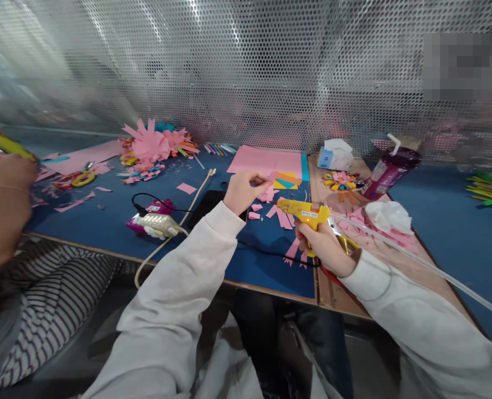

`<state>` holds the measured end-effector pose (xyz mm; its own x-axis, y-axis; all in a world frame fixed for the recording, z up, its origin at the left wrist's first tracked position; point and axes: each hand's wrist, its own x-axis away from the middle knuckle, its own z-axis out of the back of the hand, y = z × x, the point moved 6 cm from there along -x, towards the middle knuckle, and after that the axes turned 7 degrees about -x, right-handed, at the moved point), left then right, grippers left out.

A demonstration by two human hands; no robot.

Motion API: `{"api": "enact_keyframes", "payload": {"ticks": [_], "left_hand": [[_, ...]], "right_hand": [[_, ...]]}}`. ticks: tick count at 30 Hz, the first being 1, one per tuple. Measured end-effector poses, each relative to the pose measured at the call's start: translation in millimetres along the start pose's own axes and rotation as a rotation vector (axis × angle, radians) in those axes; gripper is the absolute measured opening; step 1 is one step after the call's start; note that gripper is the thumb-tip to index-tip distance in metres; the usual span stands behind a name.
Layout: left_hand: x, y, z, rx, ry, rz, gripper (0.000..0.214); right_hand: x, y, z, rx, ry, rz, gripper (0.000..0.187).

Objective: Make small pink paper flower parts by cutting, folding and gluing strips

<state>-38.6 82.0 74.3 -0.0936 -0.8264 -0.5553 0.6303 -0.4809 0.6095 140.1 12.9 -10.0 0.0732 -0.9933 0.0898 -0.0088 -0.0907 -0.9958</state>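
Note:
In my right hand is a yellow hot glue gun, its nozzle pointing left and a long clear glue stick sticking out of its back. My left hand is just beyond the nozzle, thumb and fingertips pinched together. Pink paper shows at and below those fingertips; whether it is held or lies behind them I cannot make out. Orange, yellow and blue paper pieces lie right of my left hand. Cut pink strips are spread under the gun.
A black phone lies beneath my left wrist, near a power strip with cords. Pink paper flowers stand at back left. A purple bottle with a straw and a tissue pack are right. A co-worker's hands are far left.

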Motion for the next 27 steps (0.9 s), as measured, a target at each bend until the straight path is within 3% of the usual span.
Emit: {"api": "enact_keyframes", "payload": {"ticks": [27], "left_hand": [[-0.9,0.7,2.8,0.011,-0.002,-0.008,0.003]], "right_hand": [[-5.9,9.1,4.7,-0.003,0.018,0.001,0.016]]}}
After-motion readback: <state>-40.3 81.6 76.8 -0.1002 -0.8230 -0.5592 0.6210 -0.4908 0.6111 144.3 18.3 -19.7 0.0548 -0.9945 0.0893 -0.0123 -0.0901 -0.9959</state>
